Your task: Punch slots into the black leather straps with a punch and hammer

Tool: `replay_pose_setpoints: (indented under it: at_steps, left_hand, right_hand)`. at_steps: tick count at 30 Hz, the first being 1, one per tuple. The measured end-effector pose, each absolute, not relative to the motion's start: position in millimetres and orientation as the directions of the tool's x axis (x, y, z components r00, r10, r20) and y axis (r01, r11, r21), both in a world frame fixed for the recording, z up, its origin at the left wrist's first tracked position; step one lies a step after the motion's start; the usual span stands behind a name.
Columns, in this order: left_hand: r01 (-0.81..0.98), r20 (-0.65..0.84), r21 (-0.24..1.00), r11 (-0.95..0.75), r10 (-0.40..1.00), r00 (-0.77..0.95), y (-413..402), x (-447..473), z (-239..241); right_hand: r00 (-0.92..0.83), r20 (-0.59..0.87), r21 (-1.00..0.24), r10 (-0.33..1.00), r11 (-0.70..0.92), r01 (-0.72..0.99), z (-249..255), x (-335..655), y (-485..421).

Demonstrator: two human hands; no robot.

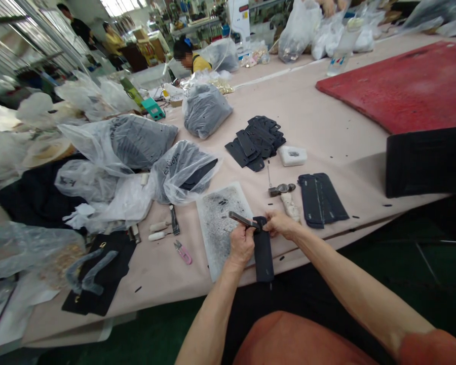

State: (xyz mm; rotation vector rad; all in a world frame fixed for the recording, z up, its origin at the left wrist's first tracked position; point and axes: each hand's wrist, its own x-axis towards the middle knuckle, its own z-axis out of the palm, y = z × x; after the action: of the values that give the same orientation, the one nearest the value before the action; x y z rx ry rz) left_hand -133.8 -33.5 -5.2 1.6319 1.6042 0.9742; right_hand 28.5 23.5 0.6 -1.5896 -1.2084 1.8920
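Left hand [242, 244] closed around a slim, dark, bar-shaped tool [240, 219]; right hand [276, 223] pinching the upper end of a flat black rectangular piece [264, 256] at the right edge of a black-speckled white board [216, 223]. Right of the board, a metal-headed, white-handled hammer [289, 203]; left, pink-handled snips [184, 253]; beyond, rightward, heaped flat black pieces [256, 142].
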Motion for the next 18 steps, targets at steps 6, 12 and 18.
replay_pose_setpoints:
  at_steps: [6, 12, 18]
  left_hand:
    - [0.605, 0.127, 0.789, -0.104, 0.992, 0.006, -35, -130, -6]
    - [0.623, 0.122, 0.777, -0.092, 0.992, -0.006, -35, -131, -9]
    - [0.625, 0.124, 0.775, -0.088, 0.992, -0.014, -35, -130, -9]
  right_hand:
    - [-0.273, -0.19, -0.902, 0.943, -0.058, 0.427, 1, 35, 12]
    - [-0.31, -0.176, -0.934, 0.934, -0.059, 0.351, -9, 38, 8]
    - [-0.308, -0.279, -0.919, 0.909, -0.16, 0.361, -16, 42, 18]
